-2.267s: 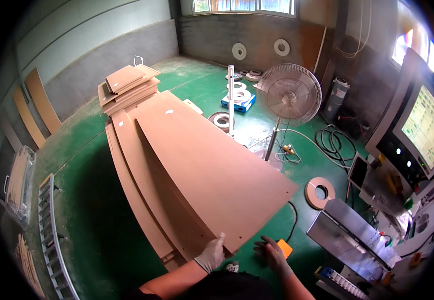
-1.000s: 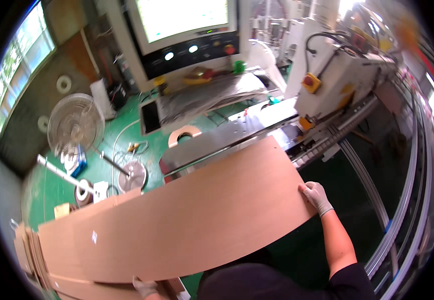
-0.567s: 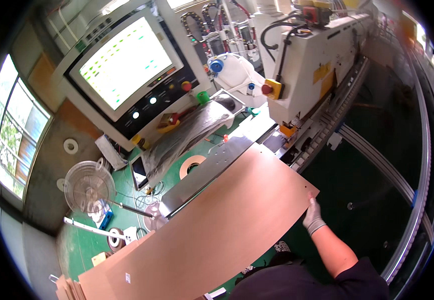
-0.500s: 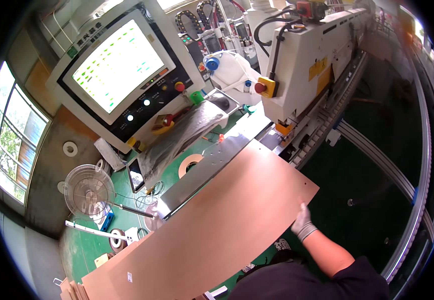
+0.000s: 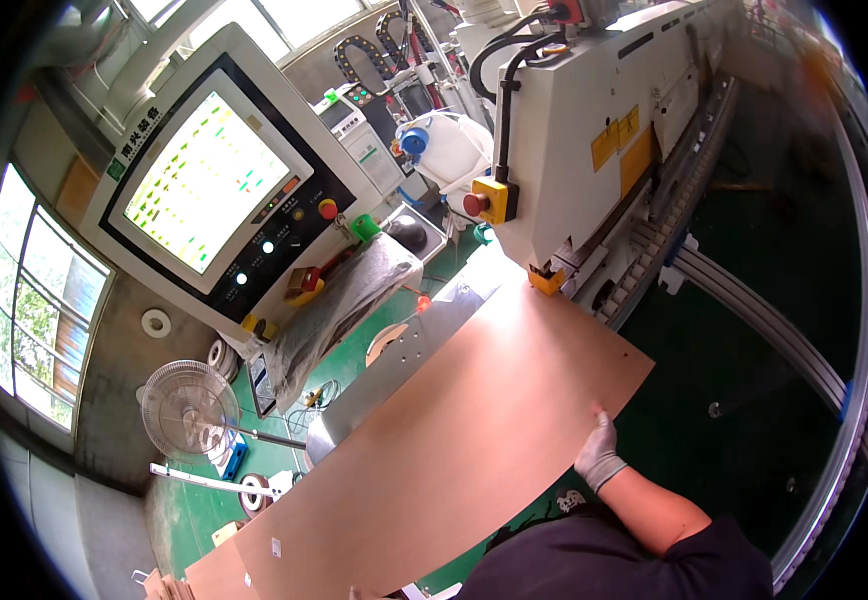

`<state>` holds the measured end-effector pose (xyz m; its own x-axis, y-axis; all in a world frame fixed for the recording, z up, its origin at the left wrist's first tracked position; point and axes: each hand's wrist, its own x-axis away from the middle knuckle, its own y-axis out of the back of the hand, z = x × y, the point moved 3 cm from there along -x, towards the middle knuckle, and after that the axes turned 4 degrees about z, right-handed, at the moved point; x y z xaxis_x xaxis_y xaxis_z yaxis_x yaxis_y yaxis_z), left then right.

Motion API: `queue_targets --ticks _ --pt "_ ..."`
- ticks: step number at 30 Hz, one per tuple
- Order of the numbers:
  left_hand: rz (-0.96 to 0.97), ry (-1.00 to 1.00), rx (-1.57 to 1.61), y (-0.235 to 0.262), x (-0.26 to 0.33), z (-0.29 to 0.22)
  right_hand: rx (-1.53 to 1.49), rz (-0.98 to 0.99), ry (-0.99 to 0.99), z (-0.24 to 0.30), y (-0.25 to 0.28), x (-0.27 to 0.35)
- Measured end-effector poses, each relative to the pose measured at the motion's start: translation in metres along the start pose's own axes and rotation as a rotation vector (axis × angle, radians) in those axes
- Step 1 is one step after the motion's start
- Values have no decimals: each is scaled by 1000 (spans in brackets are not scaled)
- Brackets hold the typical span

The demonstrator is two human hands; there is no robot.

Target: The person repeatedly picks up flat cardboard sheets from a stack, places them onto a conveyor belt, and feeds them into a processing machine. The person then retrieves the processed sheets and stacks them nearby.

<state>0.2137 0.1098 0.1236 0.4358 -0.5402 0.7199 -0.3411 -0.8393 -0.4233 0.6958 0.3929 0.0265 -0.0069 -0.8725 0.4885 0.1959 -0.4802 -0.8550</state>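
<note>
A long, flat brown panel (image 5: pixel 434 450) stretches diagonally from the lower left to the white machine (image 5: pixel 574 130). At its near right edge, my gloved right hand (image 5: pixel 599 450) grips the panel, thumb on top and the other fingers hidden underneath. The panel's far corner lies just below the machine's yellow-tipped lower end (image 5: pixel 546 280), and its far long side runs along a grey metal ledge (image 5: pixel 409 345). A small pale tip at the lower picture edge, against the panel, may belong to my left hand; its fingers are otherwise hidden.
A control console (image 5: pixel 204 190) with a lit screen stands at the left, above a plastic-covered shelf (image 5: pixel 344 285). A fan (image 5: pixel 191 410) and cables are on the green floor. Several brown boards (image 5: pixel 166 585) sit at lower left. Metal rails (image 5: pixel 754 300) cross the right side.
The view has shifted, and the panel's far corner now sits closer to the machine's lower end. My right hand keeps its hold on the panel's edge. A pale tip has appeared at the lower edge.
</note>
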Motion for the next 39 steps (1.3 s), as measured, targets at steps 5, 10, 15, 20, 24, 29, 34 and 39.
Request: queue_targets --ticks 5,10,15,20,24,29,34,39 --pt "257 153 -102 24 -7 44 6 85 11 64 -15 -30" --pt "299 251 -410 -13 13 83 64 96 71 130 -20 -60" --pt "525 279 -1028 -58 22 96 237 76 198 202 -16 -82" --pt "642 83 -1636 -152 68 59 399 118 329 212 -21 -92" --pt "552 -656 -2307 -146 40 45 496 51 330 137 2 -57" --pt "260 -550 -2641 -80 -3 12 410 18 59 -13 -3 34" --pt "292 -583 -2666 -82 -25 37 216 -36 -35 -5 -17 9" --pt "424 -638 -2593 -129 -15 77 239 -43 47 55 -14 -20"
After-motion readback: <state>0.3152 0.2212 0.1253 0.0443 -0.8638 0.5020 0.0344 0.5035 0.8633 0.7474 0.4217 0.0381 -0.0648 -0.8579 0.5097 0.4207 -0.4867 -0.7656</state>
